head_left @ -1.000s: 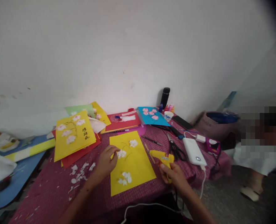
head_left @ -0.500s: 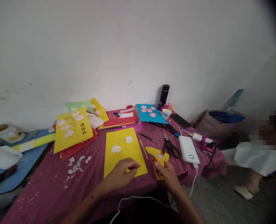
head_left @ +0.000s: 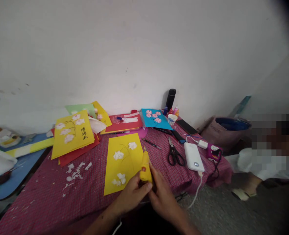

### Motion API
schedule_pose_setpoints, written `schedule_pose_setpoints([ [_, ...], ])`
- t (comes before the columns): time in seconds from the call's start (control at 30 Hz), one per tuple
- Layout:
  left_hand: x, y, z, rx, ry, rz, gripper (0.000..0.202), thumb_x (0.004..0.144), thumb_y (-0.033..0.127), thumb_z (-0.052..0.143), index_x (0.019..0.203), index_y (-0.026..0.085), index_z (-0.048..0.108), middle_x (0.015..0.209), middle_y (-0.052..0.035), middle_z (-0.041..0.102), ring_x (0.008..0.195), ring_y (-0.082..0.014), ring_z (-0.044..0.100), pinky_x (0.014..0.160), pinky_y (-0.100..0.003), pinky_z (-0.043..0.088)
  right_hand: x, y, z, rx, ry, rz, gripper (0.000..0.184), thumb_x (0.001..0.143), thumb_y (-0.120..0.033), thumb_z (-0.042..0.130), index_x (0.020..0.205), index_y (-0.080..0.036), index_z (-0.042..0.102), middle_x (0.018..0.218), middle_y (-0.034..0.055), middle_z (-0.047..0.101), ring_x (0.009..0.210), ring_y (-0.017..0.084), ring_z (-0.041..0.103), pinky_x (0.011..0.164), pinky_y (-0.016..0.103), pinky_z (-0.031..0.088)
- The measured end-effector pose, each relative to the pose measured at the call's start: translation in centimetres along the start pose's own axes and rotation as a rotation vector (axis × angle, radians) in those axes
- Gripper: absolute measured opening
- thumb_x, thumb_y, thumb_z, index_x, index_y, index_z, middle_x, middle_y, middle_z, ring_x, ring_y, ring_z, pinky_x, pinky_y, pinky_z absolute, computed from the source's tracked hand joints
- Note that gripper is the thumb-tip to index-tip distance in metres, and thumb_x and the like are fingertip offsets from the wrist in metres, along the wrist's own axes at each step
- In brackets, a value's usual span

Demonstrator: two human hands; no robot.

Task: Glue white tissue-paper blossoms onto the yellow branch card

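Note:
A yellow hot glue gun [head_left: 145, 168] is held between my two hands, its nozzle pointing away from me. My right hand [head_left: 161, 191] is closed around its right side and handle. The fingers of my left hand [head_left: 131, 195] close on its left and rear, with the thumb at the back end. Part of the handle is hidden by my hands. Just left of the gun lies a yellow sheet [head_left: 111, 147] with white paper flowers [head_left: 120, 179] and thin drawn stems.
Black-handled scissors [head_left: 175, 156], a white power bank [head_left: 193, 157] and a brush [head_left: 151, 143] lie to the right. White paper scraps [head_left: 74, 173] and stacked yellow cards [head_left: 73, 143] are left. A blue card [head_left: 156, 119] lies behind. Another person's foot [head_left: 241, 194] shows at right.
My right hand has brought the glue gun left and turned it to point away from me. My left hand has moved off the yellow sheet onto the gun, uncovering the lower flower.

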State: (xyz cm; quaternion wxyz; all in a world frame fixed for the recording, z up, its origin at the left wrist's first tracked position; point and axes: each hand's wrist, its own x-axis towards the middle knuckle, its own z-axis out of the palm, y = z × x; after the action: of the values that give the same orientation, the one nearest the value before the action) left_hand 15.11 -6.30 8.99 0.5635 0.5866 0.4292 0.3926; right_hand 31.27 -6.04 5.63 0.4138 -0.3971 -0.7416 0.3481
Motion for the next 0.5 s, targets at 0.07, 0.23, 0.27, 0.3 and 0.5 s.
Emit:
schedule_pose_setpoints([
  [0.07,-0.5,-0.3,-0.1,0.064,0.062,-0.004,0.035,0.094,0.041,0.053,0.121,0.021,0.064,0.124,-0.0073,0.065,0.121,-0.0243,0.054,0.109,-0.04,0.039,-0.2,-1.2,0.3,-0.098,-0.067,-0.05,0.07,0.092,-0.016,0.048,0.156,-0.022,0.02,0.153,0.0144,0.038,0.141,0.027,0.036,0.114,0.047,0.035],
  [0.23,-1.3,-0.4,-1.3,0.061,0.203,-0.014,0.041,0.094,0.049,0.049,0.121,0.021,0.064,0.122,-0.0086,0.066,0.126,-0.0249,0.051,0.114,-0.043,0.034,1.5,-4.3,-1.3,-0.163,-0.229,-0.106,0.063,0.091,-0.016,0.049,0.152,-0.023,0.034,0.148,0.0118,0.048,0.134,0.026,0.046,0.11,0.043,0.041],
  [0.27,-1.5,-0.3,-1.6,0.051,0.244,-0.01,0.042,0.094,0.05,0.049,0.12,0.021,0.065,0.122,-0.009,0.066,0.127,-0.0252,0.05,0.114,-0.044,0.033,2.5,-4.7,-2.0,-0.17,-0.26,-0.12,0.054,0.091,-0.018,0.049,0.145,-0.025,0.046,0.139,0.011,0.057,0.125,0.025,0.055,0.104,0.041,0.045],
  [0.3,-1.6,-0.2,-1.9,0.044,0.273,-0.004,0.042,0.094,0.051,0.049,0.118,0.021,0.066,0.123,-0.0094,0.065,0.127,-0.0256,0.05,0.114,-0.044,0.033,3.8,-4.8,-2.7,-0.18,-0.279,-0.111,0.044,0.093,-0.02,0.048,0.136,-0.026,0.056,0.127,0.0094,0.066,0.112,0.024,0.062,0.096,0.037,0.05],
  [0.5,-2.7,-0.4,-2.7,-0.146,0.193,-0.005,0.052,0.09,0.058,0.051,0.124,0.021,0.063,0.1,-0.0084,0.07,0.086,-0.0219,0.063,0.086,-0.04,0.05,15.7,-0.3,-4.3,-0.48,-0.156,0.106,0.029,0.096,-0.023,0.043,0.1,-0.02,0.071,0.097,0.005,0.075,0.085,0.017,0.066,0.074,0.025,0.047],
])
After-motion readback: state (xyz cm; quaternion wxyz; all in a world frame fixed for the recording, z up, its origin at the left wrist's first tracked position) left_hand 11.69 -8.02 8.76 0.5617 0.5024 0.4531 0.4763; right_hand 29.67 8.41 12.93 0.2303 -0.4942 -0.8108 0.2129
